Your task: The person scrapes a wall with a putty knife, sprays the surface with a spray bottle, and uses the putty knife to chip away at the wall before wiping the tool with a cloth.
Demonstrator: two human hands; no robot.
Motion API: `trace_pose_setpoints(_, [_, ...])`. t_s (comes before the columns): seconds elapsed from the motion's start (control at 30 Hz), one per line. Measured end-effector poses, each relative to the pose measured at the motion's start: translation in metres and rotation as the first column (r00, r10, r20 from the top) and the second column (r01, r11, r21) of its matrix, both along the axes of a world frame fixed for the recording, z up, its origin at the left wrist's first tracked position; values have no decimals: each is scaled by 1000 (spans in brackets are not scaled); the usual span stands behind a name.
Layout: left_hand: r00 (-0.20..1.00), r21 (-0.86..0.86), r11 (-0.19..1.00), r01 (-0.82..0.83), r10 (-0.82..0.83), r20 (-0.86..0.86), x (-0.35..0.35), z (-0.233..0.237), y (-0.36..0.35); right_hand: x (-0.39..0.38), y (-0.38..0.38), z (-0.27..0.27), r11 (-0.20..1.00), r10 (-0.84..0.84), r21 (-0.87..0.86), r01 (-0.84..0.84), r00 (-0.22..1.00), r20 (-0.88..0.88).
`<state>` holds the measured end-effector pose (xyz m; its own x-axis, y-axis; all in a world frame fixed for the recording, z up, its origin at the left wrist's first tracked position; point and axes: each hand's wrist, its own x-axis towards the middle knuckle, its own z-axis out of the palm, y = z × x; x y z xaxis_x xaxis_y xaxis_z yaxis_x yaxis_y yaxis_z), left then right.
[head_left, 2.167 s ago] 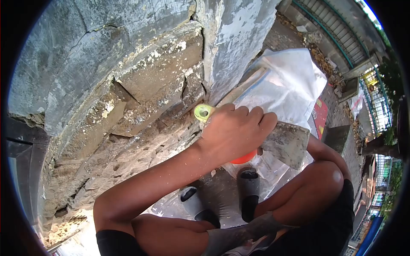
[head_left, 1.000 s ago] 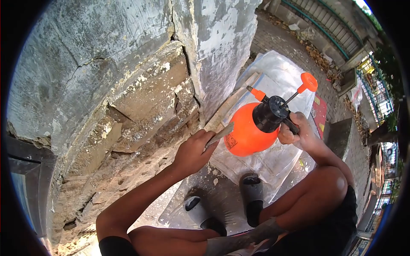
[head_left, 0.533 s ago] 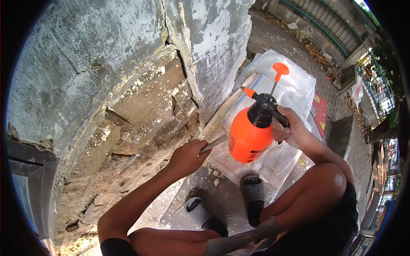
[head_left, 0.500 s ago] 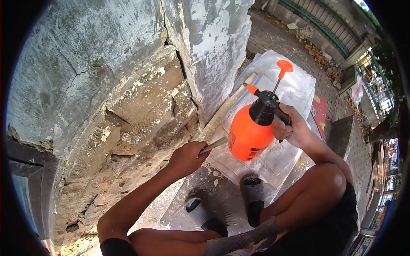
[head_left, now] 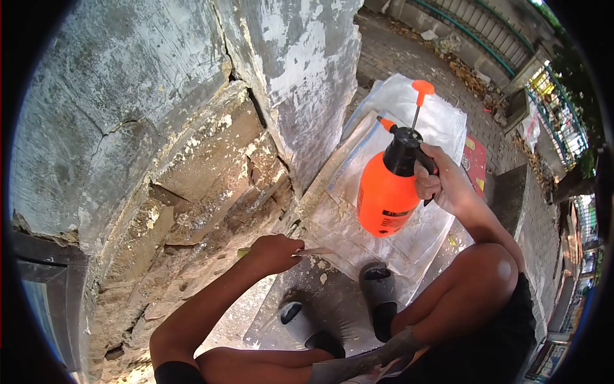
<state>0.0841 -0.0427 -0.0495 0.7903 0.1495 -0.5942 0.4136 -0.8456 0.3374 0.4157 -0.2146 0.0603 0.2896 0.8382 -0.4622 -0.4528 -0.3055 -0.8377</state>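
Note:
My right hand (head_left: 431, 175) grips the black handle of an orange pump spray bottle (head_left: 387, 200). The bottle hangs over a white sheet, its pump rod raised and its orange nozzle pointing towards the wall. My left hand (head_left: 274, 255) is closed around a scraper (head_left: 314, 251). Its thin flat blade sticks out to the right, and a bit of yellow-green handle shows behind the fist. Left of this hand is the broken lower part of the wall, with bare stone (head_left: 208, 160) and crumbling plaster flakes. The scraper does not visibly touch the wall.
A cracked grey wall (head_left: 147, 64) with a corner pillar (head_left: 313, 83) rises on the left. White sheeting (head_left: 441, 115) covers the ground ahead, strewn with debris near the wall. My slippers (head_left: 377, 285) rest on a grey board. A red item (head_left: 473, 163) lies beyond the sheet.
My left hand has dropped slightly and turned, so the scraper blade now lies nearly level instead of angled upward. The spray bottle has shifted a little to the right and rotated.

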Motion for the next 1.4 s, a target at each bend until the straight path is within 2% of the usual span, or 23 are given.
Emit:
trace_pose_setpoints(0.13, [1000, 14, 1000, 22, -22, -4, -7, -3, -1, 0, 0, -9, 974, -10, -228, 1, 999, -40])
trace_pose_setpoints(0.17, [1000, 13, 1000, 26, -26, -9, -7, -3, 0, 1, -1, -11, 972, 16, -232, -26, 999, -45])
trace_pose_setpoints(0.27, [999, 13, 999, 37, -37, -21, -8, -3, 0, -2, -3, -4, 978, 11, -207, -11, 1000, -4])
trace_pose_setpoints(0.47, [999, 22, 999, 40, -39, -28, -3, -2, 1, -6, -5, 8, 997, -56, 61, 54, 998, 20])
trace_pose_setpoints(0.57, [1000, 8, 1000, 3, -3, -13, 0, 1, 0, -14, -1, 13, 993, -93, 81, 83, 988, 127])
trace_pose_setpoints(0.73, [984, -39, 993, -110, 114, 134, -3, -2, 2, -11, 1, -3, 999, -33, 7, 33, 994, 105])
trace_pose_setpoints(0.87, [983, -30, 989, -146, 148, 112, 1, 7, 3, -15, 2, -12, 992, 10, -128, -5, 999, 37])
trace_pose_setpoints(1.03, [984, -17, 988, -154, 155, 84, 1, 6, 4, -17, 1, -18, 995, 43, -87, -43, 999, -7])
trace_pose_setpoints(1.1, [970, -11, 973, -228, 229, 86, 5, 14, 6, -20, 3, -20, 998, 52, -43, -52, 999, -17])
trace_pose_setpoints(1.13, [961, -5, 965, -262, 262, 87, 7, 19, 8, -22, 2, -23, 994, 106, -30, -106, 994, -21])
trace_pose_setpoints(1.2, [905, -101, 919, -380, 392, 165, 12, 25, 13, -26, -1, -38, 977, 212, -1, -212, 977, -32])
trace_pose_setpoints(1.23, [870, -156, 894, -421, 446, 208, 14, 23, 16, -22, -5, -47, 939, 343, 31, -342, 939, -11])
trace_pose_setpoints(1.3, [780, -324, 811, -488, 571, 256, 19, 24, 24, -15, -11, -56, 788, 595, 66, -612, 785, 174])
trace_pose_setpoints(1.33, [726, -381, 728, -570, 663, 182, 22, 29, 26, -13, -11, -57, 684, 691, 60, -727, 672, 268])
trace_pose_setpoints(1.37, [660, -429, 632, -645, 744, 104, 26, 40, 24, -12, -8, -62, 624, 729, 109, -774, 627, 276])
trace_pose_setpoints(1.4, [583, -467, 524, -712, 812, 22, 31, 49, 22, -10, -6, -63, 597, 761, 79, -798, 595, 260])
